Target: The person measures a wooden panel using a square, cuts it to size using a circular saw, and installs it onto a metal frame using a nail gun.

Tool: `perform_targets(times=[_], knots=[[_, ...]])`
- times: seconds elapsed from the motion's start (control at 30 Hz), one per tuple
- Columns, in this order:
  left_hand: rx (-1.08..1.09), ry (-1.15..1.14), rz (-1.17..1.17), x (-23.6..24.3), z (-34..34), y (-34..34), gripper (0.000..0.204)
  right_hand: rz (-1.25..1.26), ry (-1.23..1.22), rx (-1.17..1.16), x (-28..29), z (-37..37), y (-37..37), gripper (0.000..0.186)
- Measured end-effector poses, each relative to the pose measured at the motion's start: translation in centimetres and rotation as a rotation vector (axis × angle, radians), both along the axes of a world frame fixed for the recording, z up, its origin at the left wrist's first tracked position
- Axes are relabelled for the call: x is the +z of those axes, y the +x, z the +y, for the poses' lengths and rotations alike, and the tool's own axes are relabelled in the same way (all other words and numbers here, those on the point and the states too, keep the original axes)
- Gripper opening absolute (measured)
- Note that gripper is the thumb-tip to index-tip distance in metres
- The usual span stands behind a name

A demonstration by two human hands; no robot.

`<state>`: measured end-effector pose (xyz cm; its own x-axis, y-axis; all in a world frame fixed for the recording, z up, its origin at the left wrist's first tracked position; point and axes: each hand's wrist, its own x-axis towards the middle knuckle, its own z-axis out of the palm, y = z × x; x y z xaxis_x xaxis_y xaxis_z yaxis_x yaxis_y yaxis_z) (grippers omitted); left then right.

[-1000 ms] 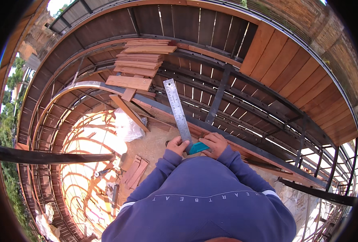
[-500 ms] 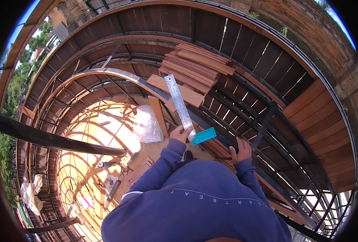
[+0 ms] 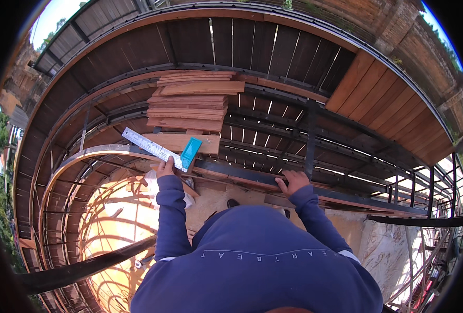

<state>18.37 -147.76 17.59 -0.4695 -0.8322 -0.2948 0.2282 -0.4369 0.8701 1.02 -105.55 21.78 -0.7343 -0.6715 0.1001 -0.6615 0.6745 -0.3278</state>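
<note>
My left hand [image 3: 166,167] pinches the silver metal blade of a try square [image 3: 150,146], close to its teal handle [image 3: 191,152]. The blade points away to the upper left. Under the square lies a loose wooden board [image 3: 203,143]. Resting on the dark metal beam [image 3: 252,177] is my right hand [image 3: 295,182], its thumb apart from its fingers and nothing held in it. Beyond the square sits a stack of reddish-brown planks [image 3: 187,112] across the curved frame.
Curved tiers of dark metal framing wrap around me, with slits between boards. Finished reddish planking [image 3: 385,107] covers the far right. A dark pole [image 3: 85,268] crosses at lower left. Below are a sunlit floor [image 3: 114,221] and a plastic bag [image 3: 152,183].
My view has turned to the right. The try square, in my left hand, now lies slanted to the upper left, with its handle turned. My right hand has settled on the beam.
</note>
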Motion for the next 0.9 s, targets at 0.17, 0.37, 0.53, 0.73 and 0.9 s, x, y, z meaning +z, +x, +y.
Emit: perform_targets(times=[0.17,0.37,0.53,0.73,0.9], knots=[[0.041,0.074,-0.157,1.2,-4.3,-2.1,0.018,-0.034,0.031,-0.032,0.4,0.0,0.0,0.043],[0.017,0.073,-0.198,-0.7,-7.0,-1.6,0.017,0.022,-0.004,-0.007,0.6,-0.7,0.1,0.042],[-0.054,-0.031,-0.304,-1.5,-6.9,-1.9,0.022,0.049,-0.049,-0.040,0.2,-0.3,0.5,0.038],[-0.182,0.054,-0.454,-1.2,-7.6,-0.9,0.028,0.078,-0.099,0.010,-0.2,-0.6,0.3,0.033],[-0.154,-0.043,-0.576,1.0,-5.9,-1.8,0.032,0.030,-0.015,0.019,-0.1,-0.4,0.2,0.029]])
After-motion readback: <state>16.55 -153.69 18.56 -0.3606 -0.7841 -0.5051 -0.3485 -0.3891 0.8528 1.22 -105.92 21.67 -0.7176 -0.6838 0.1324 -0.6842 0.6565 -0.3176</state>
